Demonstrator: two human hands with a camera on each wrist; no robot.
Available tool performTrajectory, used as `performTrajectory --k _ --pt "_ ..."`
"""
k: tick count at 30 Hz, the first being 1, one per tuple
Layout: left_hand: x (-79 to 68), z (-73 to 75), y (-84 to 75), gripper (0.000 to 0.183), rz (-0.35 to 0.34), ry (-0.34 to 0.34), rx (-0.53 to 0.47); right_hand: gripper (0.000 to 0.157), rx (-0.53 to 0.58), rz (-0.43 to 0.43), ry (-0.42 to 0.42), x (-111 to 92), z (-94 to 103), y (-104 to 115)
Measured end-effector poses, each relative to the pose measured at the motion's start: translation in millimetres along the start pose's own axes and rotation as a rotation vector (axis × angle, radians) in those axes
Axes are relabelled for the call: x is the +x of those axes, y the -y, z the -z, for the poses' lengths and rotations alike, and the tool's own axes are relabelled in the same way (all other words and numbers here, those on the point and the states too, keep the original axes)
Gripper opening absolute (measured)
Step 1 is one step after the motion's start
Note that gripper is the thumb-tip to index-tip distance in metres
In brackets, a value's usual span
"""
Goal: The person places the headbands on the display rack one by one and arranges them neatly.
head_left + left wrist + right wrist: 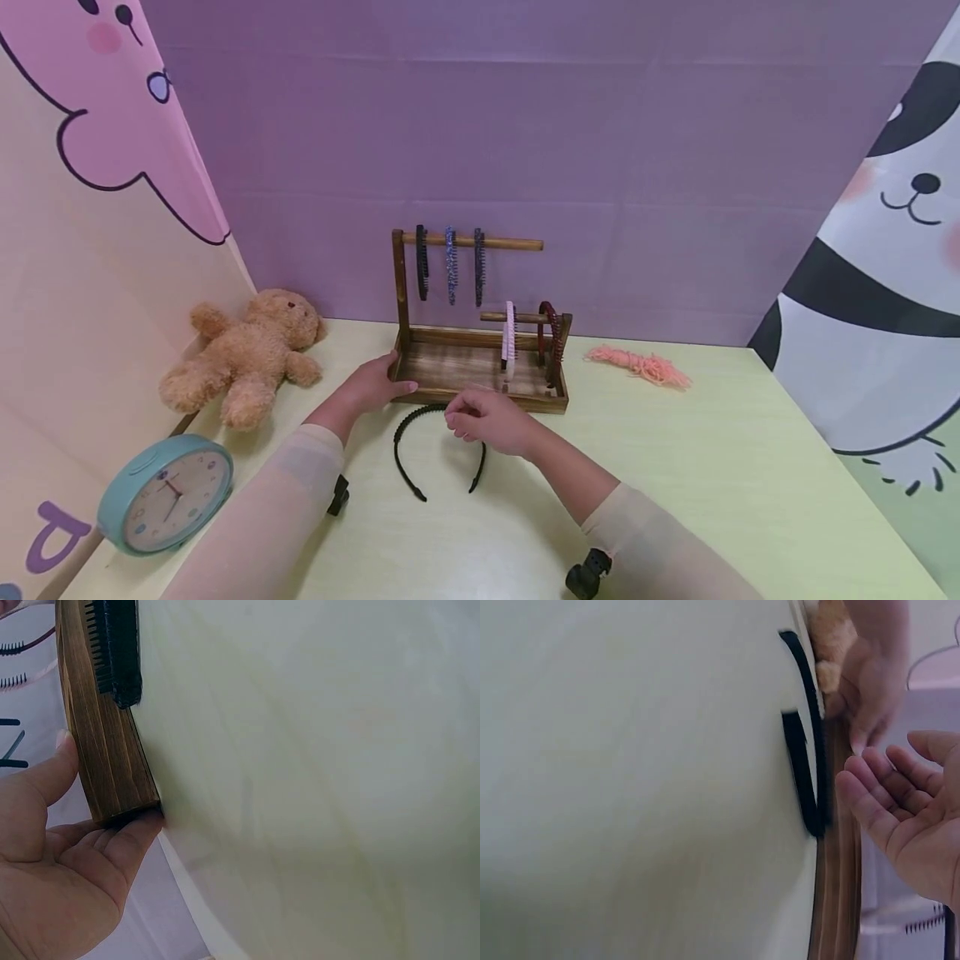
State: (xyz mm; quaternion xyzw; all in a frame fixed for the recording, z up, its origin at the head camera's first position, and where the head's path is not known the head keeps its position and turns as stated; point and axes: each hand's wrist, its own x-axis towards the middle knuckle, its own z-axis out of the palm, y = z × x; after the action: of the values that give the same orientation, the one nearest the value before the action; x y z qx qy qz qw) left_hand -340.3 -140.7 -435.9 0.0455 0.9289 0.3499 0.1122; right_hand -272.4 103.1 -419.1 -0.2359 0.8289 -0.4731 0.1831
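My left hand (369, 388) grips the left front corner of a wooden headband rack (442, 367). In the left wrist view the thumb lies on one side of the wood and the fingers bend round the corner. A black toothed headband (801, 776) lies on the table in front of the rack, its ends toward me. Over its right side hovers my right hand (491, 421), fingers loosely bent and holding nothing. A black headband (422, 262), a blue one (452, 265) and a dark grey one (479, 267) hang from the upper bar.
On the rack's lower bar hang a pink headband (510, 340) and a dark red one (555, 342). A teddy bear (251, 358) and a teal clock (167, 496) are at the left. Pink yarn (637, 365) lies right of the rack, before a purple backdrop (675, 183).
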Motion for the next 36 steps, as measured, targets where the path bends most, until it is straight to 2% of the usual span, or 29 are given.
performTrajectory --k 6,10,16,24,27,32,36 --pt "-0.2 0.0 0.6 0.083 -0.009 -0.003 0.011 0.029 -0.143 -0.06 0.026 13 -27.0 5" --pt "1.3 -0.2 2.1 0.083 -0.012 -0.003 0.013 0.037 -0.252 -0.107 0.018 22 -42.7 7" --pt "-0.9 1.3 3.2 0.083 -0.029 0.002 0.012 0.048 -0.382 -0.175 -0.042 34 -61.1 12" --pt "-2.2 2.5 4.8 0.082 -0.028 0.008 -0.005 0.048 -0.686 -0.191 -0.128 48 -83.3 20" --pt "-1.3 2.1 4.2 0.081 -0.032 0.006 -0.004 0.047 -0.688 -0.227 -0.143 51 -85.0 19" --pt "-1.4 0.6 2.7 0.081 -0.031 0.01 -0.014 0.041 -0.606 -0.311 -0.116 52 -80.4 15" --pt "-1.7 0.4 2.0 0.081 -0.032 0.012 -0.026 0.033 -0.533 -0.341 -0.088 47 -73.2 14"
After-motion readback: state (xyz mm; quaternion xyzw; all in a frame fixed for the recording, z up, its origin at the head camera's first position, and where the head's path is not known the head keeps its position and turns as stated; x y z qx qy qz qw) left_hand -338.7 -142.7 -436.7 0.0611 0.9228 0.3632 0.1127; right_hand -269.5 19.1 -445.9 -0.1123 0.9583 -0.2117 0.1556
